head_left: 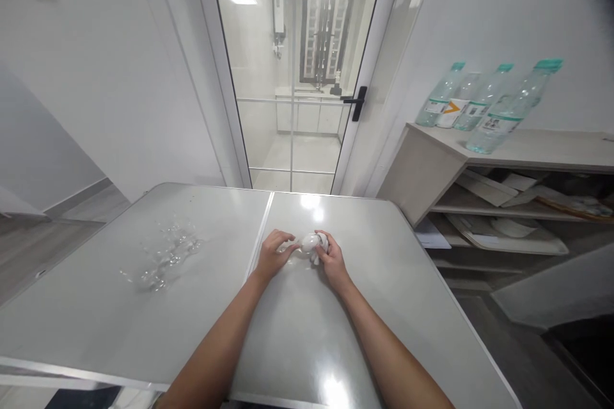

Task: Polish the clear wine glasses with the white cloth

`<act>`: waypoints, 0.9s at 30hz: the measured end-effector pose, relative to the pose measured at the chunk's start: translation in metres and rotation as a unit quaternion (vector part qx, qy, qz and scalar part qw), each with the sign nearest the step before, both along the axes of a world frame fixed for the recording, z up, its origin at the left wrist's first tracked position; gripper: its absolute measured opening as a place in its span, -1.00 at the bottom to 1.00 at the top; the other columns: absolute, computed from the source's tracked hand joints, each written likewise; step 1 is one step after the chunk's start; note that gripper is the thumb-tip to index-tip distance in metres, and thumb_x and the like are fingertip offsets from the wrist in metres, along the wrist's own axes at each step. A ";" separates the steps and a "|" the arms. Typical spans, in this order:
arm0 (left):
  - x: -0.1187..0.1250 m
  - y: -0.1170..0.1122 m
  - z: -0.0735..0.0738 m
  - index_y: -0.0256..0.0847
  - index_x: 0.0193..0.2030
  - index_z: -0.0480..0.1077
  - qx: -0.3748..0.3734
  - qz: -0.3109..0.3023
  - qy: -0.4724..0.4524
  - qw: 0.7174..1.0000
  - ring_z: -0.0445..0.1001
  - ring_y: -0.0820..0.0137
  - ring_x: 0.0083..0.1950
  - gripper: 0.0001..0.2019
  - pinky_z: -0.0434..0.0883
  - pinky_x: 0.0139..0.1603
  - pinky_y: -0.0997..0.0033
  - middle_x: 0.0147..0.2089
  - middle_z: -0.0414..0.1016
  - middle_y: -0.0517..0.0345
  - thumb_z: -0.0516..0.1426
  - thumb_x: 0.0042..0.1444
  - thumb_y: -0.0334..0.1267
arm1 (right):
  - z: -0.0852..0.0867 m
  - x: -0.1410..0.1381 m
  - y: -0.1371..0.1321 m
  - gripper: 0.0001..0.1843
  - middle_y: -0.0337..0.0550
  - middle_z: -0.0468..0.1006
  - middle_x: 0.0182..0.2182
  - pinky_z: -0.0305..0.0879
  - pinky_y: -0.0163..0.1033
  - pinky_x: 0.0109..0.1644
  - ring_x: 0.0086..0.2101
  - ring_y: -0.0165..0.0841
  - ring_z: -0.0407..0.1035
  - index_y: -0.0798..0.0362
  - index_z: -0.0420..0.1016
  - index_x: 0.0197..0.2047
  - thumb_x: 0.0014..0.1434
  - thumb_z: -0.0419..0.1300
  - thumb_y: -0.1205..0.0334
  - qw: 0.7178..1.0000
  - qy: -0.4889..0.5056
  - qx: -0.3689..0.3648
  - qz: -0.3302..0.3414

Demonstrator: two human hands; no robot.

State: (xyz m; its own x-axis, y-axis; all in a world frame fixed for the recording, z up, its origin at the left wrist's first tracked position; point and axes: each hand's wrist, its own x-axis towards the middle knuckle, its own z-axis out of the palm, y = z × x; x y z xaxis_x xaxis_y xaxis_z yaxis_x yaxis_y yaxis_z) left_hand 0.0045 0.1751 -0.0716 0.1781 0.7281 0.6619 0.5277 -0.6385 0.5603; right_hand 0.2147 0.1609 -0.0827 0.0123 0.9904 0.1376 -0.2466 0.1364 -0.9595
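Both my hands meet near the middle of a glossy grey table [364,319]. My right hand [330,258] is closed round a small white rounded object [309,242], too small to name. My left hand [274,252] has its fingers curled and pinches the left end of the same white object. To the left on the table lies a crumpled clear plastic sheet or bag [165,254], well away from either hand.
A glass door with a black handle [359,102] stands behind the table. At the right is a wooden shelf unit [527,147] with several clear water bottles [508,108] on top and papers below. White walls are on both sides.
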 end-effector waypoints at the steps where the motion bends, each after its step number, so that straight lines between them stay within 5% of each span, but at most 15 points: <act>1: 0.002 -0.001 0.002 -0.11 -0.14 0.48 -0.007 -0.008 -0.014 1.000 0.52 0.26 -0.16 -0.85 0.45 -0.09 0.21 -0.21 0.57 0.03 0.23 0.25 -0.11 | -0.001 0.001 0.002 -0.42 -0.22 0.50 -0.29 0.31 -0.31 -0.36 -0.41 -0.38 0.32 0.04 0.43 0.13 0.12 0.38 -0.05 1.000 0.021 -0.014 -0.010; 5: 0.007 -0.001 0.003 -0.14 -0.12 0.32 -0.059 -0.051 -0.043 0.996 0.40 0.36 -0.23 -0.88 0.41 -0.17 0.32 -0.15 0.40 0.06 0.11 0.33 -0.16 | 0.000 0.002 0.002 -0.37 -0.21 0.51 -0.26 0.32 -0.32 -0.35 -0.39 -0.38 0.35 0.06 0.39 0.17 0.14 0.37 -0.07 0.996 0.075 -0.034 -0.022; 12: 0.003 0.004 -0.003 -0.13 -0.22 0.17 -0.141 -0.010 -0.139 0.980 0.18 0.44 -0.39 -0.81 0.24 -0.36 0.43 -0.35 0.17 0.25 0.06 0.35 -0.11 | 0.018 -0.001 -0.015 -0.41 -0.14 0.54 0.01 0.41 -0.15 0.07 -0.03 -0.25 0.45 -0.09 0.38 0.28 0.25 0.23 -0.11 0.999 0.033 0.002 0.013; 18: -0.001 0.005 0.002 -0.14 -0.33 0.19 -0.142 0.067 -0.211 0.965 0.16 0.44 -0.44 -0.69 0.21 -0.39 0.43 -0.44 0.14 0.28 0.02 0.36 0.01 | 0.020 -0.005 -0.022 -0.32 -0.19 0.40 0.28 0.06 0.08 0.43 0.33 -0.19 0.19 -0.19 0.34 0.33 0.17 0.36 0.00 0.996 -0.047 0.060 0.040; 24: -0.003 0.009 0.001 -0.13 -0.41 0.21 -0.149 0.086 -0.237 0.956 0.16 0.44 -0.49 -0.62 0.19 -0.48 0.44 -0.51 0.12 0.27 0.02 0.35 0.04 | 0.006 -0.007 -0.024 -0.26 0.02 0.46 0.22 0.12 0.20 0.38 0.22 -0.04 0.32 -0.09 0.31 0.38 0.16 0.36 0.07 0.967 -0.192 0.132 0.098; 27: -0.003 0.008 0.005 -0.14 -0.41 0.21 -0.157 0.067 -0.226 0.959 0.16 0.44 -0.48 -0.63 0.21 -0.46 0.44 -0.50 0.12 0.27 0.02 0.35 0.03 | 0.003 -0.009 -0.022 -0.34 0.09 0.52 0.13 0.21 0.21 0.31 0.11 -0.01 0.38 -0.06 0.40 0.30 0.16 0.35 0.05 0.956 -0.245 0.153 0.060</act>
State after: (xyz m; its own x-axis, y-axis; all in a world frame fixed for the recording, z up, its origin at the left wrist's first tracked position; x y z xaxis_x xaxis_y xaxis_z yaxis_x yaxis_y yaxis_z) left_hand 0.0019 0.1830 -0.0671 -0.1833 0.9006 0.3940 0.2515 -0.3445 0.9045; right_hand 0.2060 0.1385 -0.0796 -0.2392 0.8934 0.3804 0.1902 0.4273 -0.8839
